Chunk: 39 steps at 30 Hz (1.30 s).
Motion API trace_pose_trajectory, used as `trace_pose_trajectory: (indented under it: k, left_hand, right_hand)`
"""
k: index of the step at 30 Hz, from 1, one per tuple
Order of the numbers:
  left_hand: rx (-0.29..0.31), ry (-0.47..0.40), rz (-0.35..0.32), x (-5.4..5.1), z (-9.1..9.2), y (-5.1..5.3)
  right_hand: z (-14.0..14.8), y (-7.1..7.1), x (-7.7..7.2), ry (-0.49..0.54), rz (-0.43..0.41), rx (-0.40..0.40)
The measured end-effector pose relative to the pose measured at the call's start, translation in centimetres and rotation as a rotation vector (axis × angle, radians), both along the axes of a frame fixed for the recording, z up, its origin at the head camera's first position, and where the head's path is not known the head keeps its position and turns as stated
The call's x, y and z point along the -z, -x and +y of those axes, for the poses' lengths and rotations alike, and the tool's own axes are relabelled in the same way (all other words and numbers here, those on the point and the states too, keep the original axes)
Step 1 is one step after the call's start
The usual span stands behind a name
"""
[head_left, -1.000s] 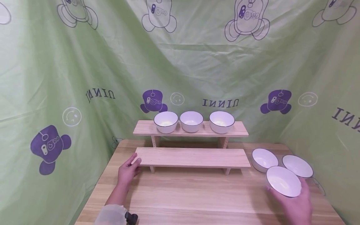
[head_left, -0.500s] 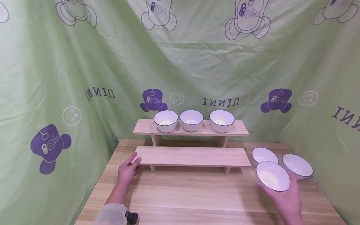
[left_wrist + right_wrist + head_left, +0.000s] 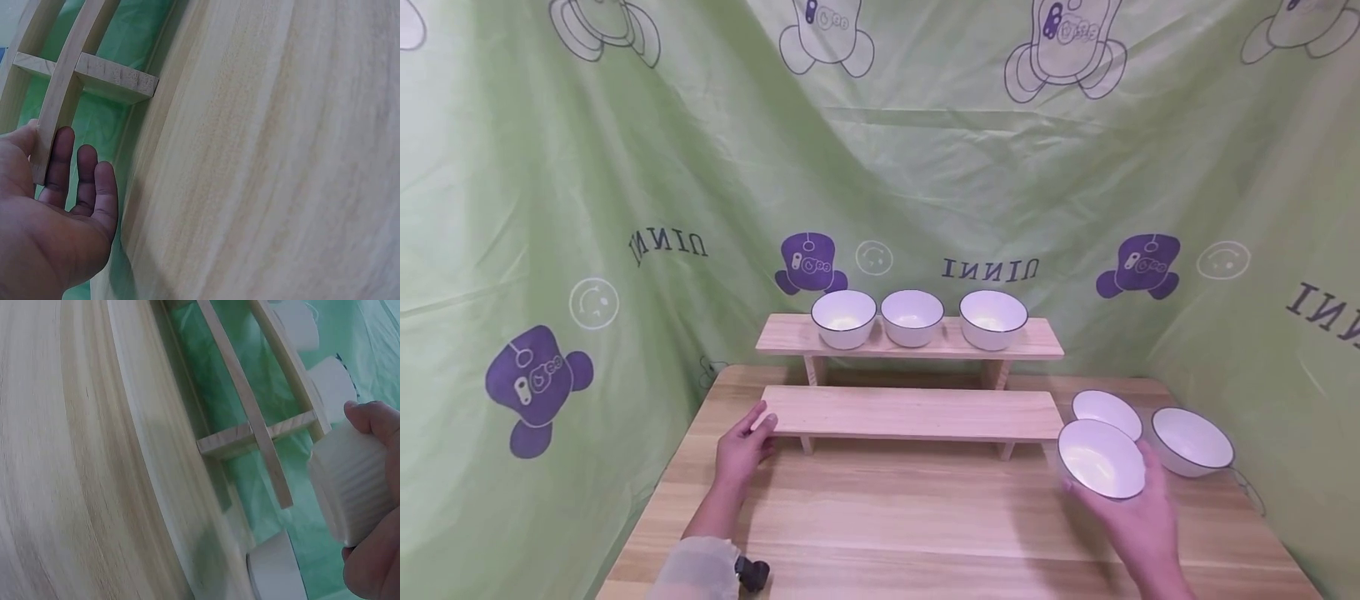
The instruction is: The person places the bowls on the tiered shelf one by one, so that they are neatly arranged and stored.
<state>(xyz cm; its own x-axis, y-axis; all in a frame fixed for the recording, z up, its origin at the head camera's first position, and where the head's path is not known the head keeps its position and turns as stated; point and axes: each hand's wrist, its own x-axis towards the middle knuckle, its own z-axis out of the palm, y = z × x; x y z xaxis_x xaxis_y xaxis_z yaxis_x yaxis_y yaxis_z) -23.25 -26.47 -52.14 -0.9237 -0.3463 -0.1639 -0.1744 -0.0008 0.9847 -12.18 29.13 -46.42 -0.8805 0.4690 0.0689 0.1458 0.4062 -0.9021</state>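
My right hand (image 3: 1138, 521) grips a white bowl (image 3: 1101, 460) with a dark rim, held up off the table and tilted toward me. In the right wrist view, thumb and fingers clasp that ribbed bowl (image 3: 353, 481) from opposite sides. At the left end of the lower board of a two-step wooden shelf (image 3: 910, 414), my left hand (image 3: 741, 454) pinches the board's edge. The left wrist view has the thumb on one face of the board (image 3: 55, 112) and the fingers on the other. Three white bowls, among them a middle bowl (image 3: 912, 321), stand in a row on the upper step.
Right of the shelf, a white bowl (image 3: 1108, 410) is partly hidden behind the held one. Another white bowl (image 3: 1192, 443) stands near the table's right edge. Under everything lies a wood-grain table (image 3: 910, 525). A green printed curtain (image 3: 880, 167) surrounds the back and sides.
My right hand has carried the bowl leftward and slightly farther from me, away from the bowl at the right edge toward the shelf's right end. My left hand keeps its place on the board.
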Motion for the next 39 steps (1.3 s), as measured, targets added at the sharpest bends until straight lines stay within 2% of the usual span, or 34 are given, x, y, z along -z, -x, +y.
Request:
trace_pose_trajectory:
  k: [8, 18, 25, 39]
  left_hand:
    - [-0.004, -0.002, 0.006, 0.2, 0.1, 0.2]
    - [-0.001, -0.014, -0.003, 0.4, 0.1, 0.1]
    - [-0.019, -0.023, -0.001, 0.2, 0.0, 0.0]
    - [-0.006, -0.019, -0.011, 0.0, 0.0, 0.1]
  right_hand:
    - [-1.5, 0.4, 0.2, 0.026, -0.026, -0.026]
    - [-2.9, 1.3, 0.2, -0.006, -0.03, -0.066]
    - [-3.9, 1.7, 0.2, 0.0, -0.016, -0.09]
    - [-6.7, 2.9, -0.2, 0.011, 0.048, -0.14]
